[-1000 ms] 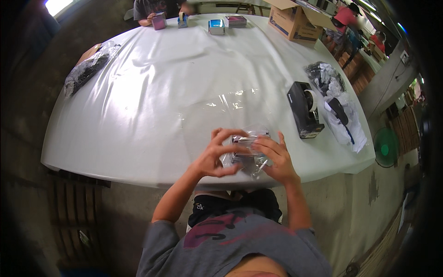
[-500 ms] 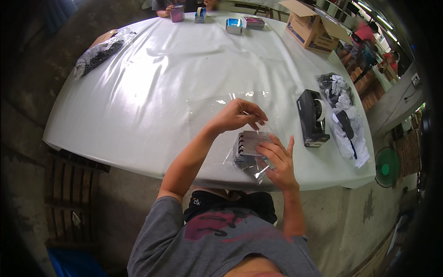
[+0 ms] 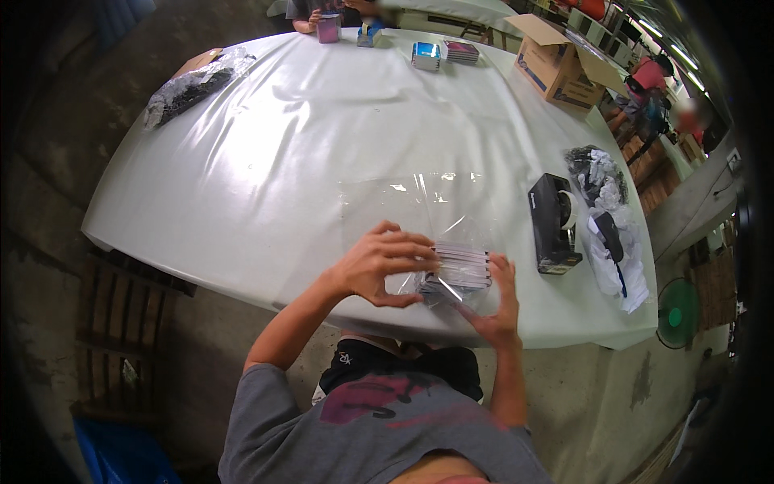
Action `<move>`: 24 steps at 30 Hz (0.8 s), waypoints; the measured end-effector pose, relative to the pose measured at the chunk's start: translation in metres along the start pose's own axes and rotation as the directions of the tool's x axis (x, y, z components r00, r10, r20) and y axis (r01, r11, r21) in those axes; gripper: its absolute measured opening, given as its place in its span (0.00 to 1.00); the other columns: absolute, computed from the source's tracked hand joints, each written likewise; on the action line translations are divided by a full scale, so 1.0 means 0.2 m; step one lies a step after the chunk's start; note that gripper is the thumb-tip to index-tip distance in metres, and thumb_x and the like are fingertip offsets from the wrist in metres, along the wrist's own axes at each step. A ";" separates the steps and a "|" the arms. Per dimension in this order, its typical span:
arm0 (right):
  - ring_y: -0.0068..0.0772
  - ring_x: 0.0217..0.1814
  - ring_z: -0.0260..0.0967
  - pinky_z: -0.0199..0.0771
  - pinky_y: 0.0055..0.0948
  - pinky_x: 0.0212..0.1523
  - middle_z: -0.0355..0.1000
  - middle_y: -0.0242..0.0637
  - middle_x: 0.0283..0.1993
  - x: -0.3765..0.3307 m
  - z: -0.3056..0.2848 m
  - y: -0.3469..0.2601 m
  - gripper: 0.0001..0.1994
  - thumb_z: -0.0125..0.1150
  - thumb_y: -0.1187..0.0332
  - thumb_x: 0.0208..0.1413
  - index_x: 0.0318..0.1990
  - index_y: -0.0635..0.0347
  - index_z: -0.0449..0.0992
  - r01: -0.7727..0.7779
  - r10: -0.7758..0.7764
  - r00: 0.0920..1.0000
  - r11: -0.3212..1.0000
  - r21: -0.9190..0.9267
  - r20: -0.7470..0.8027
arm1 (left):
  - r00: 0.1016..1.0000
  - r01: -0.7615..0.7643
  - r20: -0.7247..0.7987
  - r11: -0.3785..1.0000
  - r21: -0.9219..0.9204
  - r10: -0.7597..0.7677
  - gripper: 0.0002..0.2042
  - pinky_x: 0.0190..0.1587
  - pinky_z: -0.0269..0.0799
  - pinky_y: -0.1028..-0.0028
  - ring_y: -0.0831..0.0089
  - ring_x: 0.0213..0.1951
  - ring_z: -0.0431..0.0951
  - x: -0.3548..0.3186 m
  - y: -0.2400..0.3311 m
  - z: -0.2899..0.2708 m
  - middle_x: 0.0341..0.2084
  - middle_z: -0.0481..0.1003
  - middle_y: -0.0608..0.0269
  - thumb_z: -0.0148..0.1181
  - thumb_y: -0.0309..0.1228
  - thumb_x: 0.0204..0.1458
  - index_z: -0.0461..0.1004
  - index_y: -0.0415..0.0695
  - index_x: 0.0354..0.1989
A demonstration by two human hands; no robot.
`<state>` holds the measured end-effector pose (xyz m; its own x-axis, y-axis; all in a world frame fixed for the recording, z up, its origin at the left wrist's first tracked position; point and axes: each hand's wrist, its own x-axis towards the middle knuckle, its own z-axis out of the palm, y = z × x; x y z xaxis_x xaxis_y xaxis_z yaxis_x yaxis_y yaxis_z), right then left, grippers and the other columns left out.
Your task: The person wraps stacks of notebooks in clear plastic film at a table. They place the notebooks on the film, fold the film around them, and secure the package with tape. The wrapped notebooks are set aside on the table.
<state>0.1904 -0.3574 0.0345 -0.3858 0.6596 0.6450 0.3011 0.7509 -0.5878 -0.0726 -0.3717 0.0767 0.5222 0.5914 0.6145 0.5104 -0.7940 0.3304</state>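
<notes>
A small stack of notebooks (image 3: 461, 262) with pale page edges and dark binding marks along its right end sits near the table's front edge. Clear plastic film (image 3: 403, 198) lies around and beyond the stack, with glossy folds over its near side. Curved over the stack's left end, the fingers of my left hand (image 3: 385, 262) touch it with their tips, the thumb lower down. My right hand (image 3: 500, 302) grips the right end, fingers up along the side and thumb at the near lower edge. Film and fingers partly hide the covers.
Right of the stack stands a black tape dispenser (image 3: 555, 226), beside crumpled plastic and white wrapping (image 3: 617, 258). An open cardboard box (image 3: 560, 68), more small notebooks (image 3: 426, 56) and a co-worker's hands (image 3: 310, 22) are at the far side. A plastic-wrapped bundle (image 3: 193, 87) lies far left.
The stack has been turned, its binding marks now at the right instead of the left. My left hand came down from the film to the stack's left end; my right hand moved to its right end.
</notes>
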 end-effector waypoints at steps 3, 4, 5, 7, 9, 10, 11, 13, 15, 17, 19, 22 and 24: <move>0.45 0.67 0.55 0.39 0.57 0.67 0.64 0.42 0.60 -0.07 -0.02 0.03 0.34 0.73 0.70 0.37 0.56 0.58 0.65 -0.007 0.008 1.000 1.000 0.021 -0.019 | 0.993 -0.011 0.121 0.997 0.076 0.001 0.26 0.50 0.61 0.67 0.74 0.56 0.69 -0.03 0.02 0.01 0.52 0.70 0.70 0.64 0.39 0.39 0.72 0.55 0.52; 0.46 0.66 0.56 0.40 0.56 0.67 0.64 0.43 0.60 -0.08 -0.02 0.03 0.35 0.74 0.70 0.35 0.56 0.59 0.65 -0.002 0.002 1.000 1.000 -0.007 0.014 | 0.989 -0.032 0.147 0.993 0.114 0.015 0.28 0.50 0.61 0.67 0.75 0.57 0.68 -0.03 0.02 0.02 0.53 0.69 0.70 0.64 0.39 0.39 0.70 0.55 0.54; 0.46 0.66 0.56 0.40 0.55 0.67 0.64 0.43 0.60 -0.08 -0.02 0.03 0.35 0.74 0.70 0.36 0.56 0.58 0.65 0.004 -0.003 0.999 1.000 -0.018 0.043 | 0.986 -0.055 0.163 0.989 0.138 0.032 0.29 0.52 0.60 0.66 0.76 0.59 0.65 -0.03 0.01 0.02 0.56 0.65 0.70 0.64 0.39 0.39 0.69 0.55 0.55; 0.45 0.66 0.57 0.40 0.53 0.68 0.64 0.42 0.60 -0.06 -0.01 0.03 0.35 0.73 0.70 0.36 0.56 0.58 0.65 0.020 -0.016 0.995 0.999 -0.043 0.096 | 0.981 -0.054 0.194 0.989 0.136 0.027 0.29 0.52 0.60 0.64 0.77 0.60 0.64 -0.02 0.00 0.05 0.57 0.65 0.71 0.63 0.39 0.39 0.68 0.57 0.56; 0.44 0.65 0.58 0.40 0.51 0.68 0.65 0.41 0.59 -0.05 -0.02 0.03 0.35 0.73 0.69 0.36 0.56 0.58 0.66 0.019 -0.013 0.995 0.998 -0.054 0.099 | 0.973 -0.033 0.232 0.989 0.144 -0.001 0.30 0.54 0.57 0.60 0.76 0.62 0.61 0.00 0.01 0.07 0.59 0.63 0.71 0.63 0.39 0.39 0.67 0.61 0.57; 0.43 0.65 0.59 0.40 0.50 0.68 0.66 0.41 0.59 -0.05 -0.02 0.04 0.34 0.73 0.69 0.36 0.56 0.58 0.66 0.015 -0.009 0.995 0.998 -0.057 0.099 | 0.965 -0.008 0.259 0.988 0.153 -0.033 0.31 0.55 0.54 0.57 0.75 0.63 0.59 0.02 0.02 0.06 0.60 0.61 0.71 0.63 0.40 0.38 0.66 0.64 0.57; 0.43 0.65 0.59 0.40 0.50 0.68 0.66 0.40 0.59 -0.05 -0.02 0.04 0.33 0.73 0.69 0.36 0.55 0.58 0.67 0.018 -0.013 0.996 0.998 -0.053 0.090 | 0.956 0.017 0.286 0.987 0.162 -0.064 0.32 0.56 0.52 0.54 0.74 0.64 0.56 0.03 0.04 0.06 0.61 0.60 0.72 0.63 0.40 0.38 0.64 0.67 0.58; 0.41 0.64 0.60 0.39 0.50 0.68 0.67 0.39 0.58 -0.05 -0.02 0.04 0.31 0.72 0.69 0.37 0.54 0.57 0.69 0.016 -0.013 0.997 0.999 -0.043 0.080 | 0.949 0.024 0.303 0.976 0.218 -0.091 0.36 0.58 0.44 0.49 0.71 0.67 0.50 0.03 0.06 0.06 0.63 0.57 0.71 0.64 0.41 0.35 0.61 0.72 0.59; 0.40 0.64 0.61 0.39 0.50 0.68 0.67 0.38 0.58 -0.03 -0.04 0.04 0.29 0.71 0.69 0.38 0.53 0.57 0.71 0.061 -0.047 0.993 0.990 -0.126 0.109 | 0.941 0.063 0.309 0.967 0.248 -0.141 0.40 0.61 0.29 0.44 0.64 0.70 0.39 0.02 0.07 0.08 0.66 0.52 0.73 0.66 0.43 0.30 0.59 0.80 0.60; 0.38 0.64 0.60 0.36 0.51 0.69 0.67 0.35 0.59 0.00 -0.05 0.02 0.27 0.70 0.70 0.39 0.53 0.56 0.72 0.049 -0.023 0.987 0.986 -0.160 0.158 | 0.930 0.115 0.313 0.962 0.246 -0.191 0.41 0.62 0.23 0.43 0.59 0.70 0.36 0.02 0.09 0.06 0.65 0.54 0.72 0.67 0.43 0.27 0.60 0.81 0.59; 0.36 0.64 0.60 0.34 0.53 0.69 0.67 0.34 0.59 0.02 -0.06 0.00 0.28 0.69 0.70 0.40 0.53 0.53 0.72 0.050 -0.010 0.978 0.981 -0.186 0.207 | 0.925 0.128 0.323 0.963 0.237 -0.203 0.42 0.63 0.20 0.42 0.59 0.70 0.35 0.04 0.10 0.04 0.65 0.55 0.72 0.67 0.42 0.25 0.61 0.81 0.58; 0.33 0.66 0.58 0.31 0.55 0.69 0.67 0.30 0.59 0.05 -0.09 -0.03 0.29 0.69 0.70 0.41 0.55 0.49 0.71 0.046 0.024 0.960 0.969 -0.243 0.278 | 0.935 0.106 0.306 0.966 0.235 -0.177 0.42 0.63 0.20 0.42 0.59 0.70 0.35 0.04 0.10 0.03 0.65 0.55 0.72 0.68 0.42 0.24 0.62 0.81 0.57; 0.32 0.66 0.58 0.31 0.56 0.69 0.66 0.30 0.60 0.07 -0.10 -0.04 0.29 0.69 0.70 0.41 0.56 0.49 0.70 0.075 0.019 0.946 0.958 -0.276 0.324 | 0.926 0.103 0.327 0.960 0.259 -0.187 0.42 0.63 0.19 0.42 0.58 0.70 0.35 0.04 0.09 0.03 0.65 0.54 0.74 0.68 0.43 0.25 0.60 0.84 0.57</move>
<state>0.1997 -0.3543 0.0584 -0.6417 0.6275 0.4410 0.5001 0.7782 -0.3798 -0.0537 -0.3805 0.0836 0.6115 0.7427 0.2729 0.7208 -0.6651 0.1948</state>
